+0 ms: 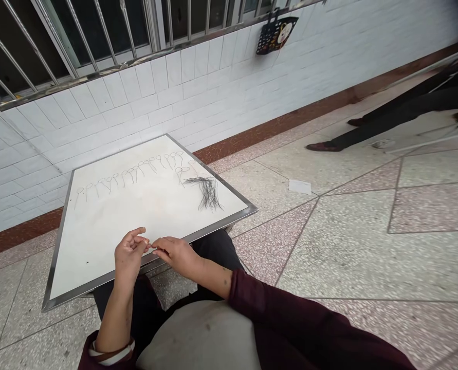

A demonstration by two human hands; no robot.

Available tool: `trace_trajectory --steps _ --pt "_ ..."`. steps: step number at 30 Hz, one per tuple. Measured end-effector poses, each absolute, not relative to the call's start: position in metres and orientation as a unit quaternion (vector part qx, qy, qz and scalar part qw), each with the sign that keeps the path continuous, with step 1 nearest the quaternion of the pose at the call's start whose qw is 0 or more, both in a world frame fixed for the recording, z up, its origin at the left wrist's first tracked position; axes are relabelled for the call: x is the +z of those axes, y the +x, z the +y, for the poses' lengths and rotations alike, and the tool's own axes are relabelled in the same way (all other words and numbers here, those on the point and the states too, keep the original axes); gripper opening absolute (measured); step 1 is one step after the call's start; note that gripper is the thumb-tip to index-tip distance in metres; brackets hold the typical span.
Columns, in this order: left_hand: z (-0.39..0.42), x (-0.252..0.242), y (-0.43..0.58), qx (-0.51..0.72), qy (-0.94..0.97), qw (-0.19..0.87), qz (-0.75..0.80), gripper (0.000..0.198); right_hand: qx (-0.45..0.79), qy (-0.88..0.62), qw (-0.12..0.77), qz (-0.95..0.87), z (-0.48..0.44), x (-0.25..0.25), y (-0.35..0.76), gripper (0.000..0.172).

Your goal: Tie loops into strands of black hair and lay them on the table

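A white board with a metal rim (70, 288) rests on my lap. My left hand (128, 254) and my right hand (177, 254) meet at its near edge, fingertips pinched together on something too thin to make out, perhaps a strand. A bundle of dark hair strands (207, 191) lies at the board's far right. A row of small knotted loops of hair (132, 173) runs along the far side of the board.
A white tiled wall with a barred window stands behind the board. Speckled floor tiles spread to the right, with a scrap of paper (300, 186) on them. Another person's legs and shoes (323, 146) reach in at the upper right.
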State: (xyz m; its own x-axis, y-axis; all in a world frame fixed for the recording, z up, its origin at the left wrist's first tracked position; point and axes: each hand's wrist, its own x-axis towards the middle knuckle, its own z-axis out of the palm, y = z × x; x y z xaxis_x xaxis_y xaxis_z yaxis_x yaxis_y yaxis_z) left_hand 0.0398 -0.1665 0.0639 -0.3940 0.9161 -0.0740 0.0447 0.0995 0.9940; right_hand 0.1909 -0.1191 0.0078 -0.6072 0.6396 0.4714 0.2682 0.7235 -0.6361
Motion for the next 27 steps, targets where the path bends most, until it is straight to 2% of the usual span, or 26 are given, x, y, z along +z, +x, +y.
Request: trace_trajectory --steps 5,12,22,27 --pt "-0.169 0.062 0.042 0.511 0.411 0.419 0.628 0.053 0.366 -0.270 0.366 -0.812 -0.125 0.014 0.199 0.013" --pt "-0.173 0.065 0.035 0.503 0.424 0.400 0.638 0.053 0.425 -0.331 0.403 -0.740 -0.120 0.018 0.212 0.015" --pt "-0.179 0.065 0.025 0.544 0.393 0.360 0.648 0.053 0.427 -0.427 0.444 -0.662 -0.100 0.017 0.235 0.019" --pt "-0.181 0.055 0.020 0.522 0.390 0.373 0.661 0.057 0.436 -0.452 0.461 -0.627 -0.094 0.017 0.245 0.021"
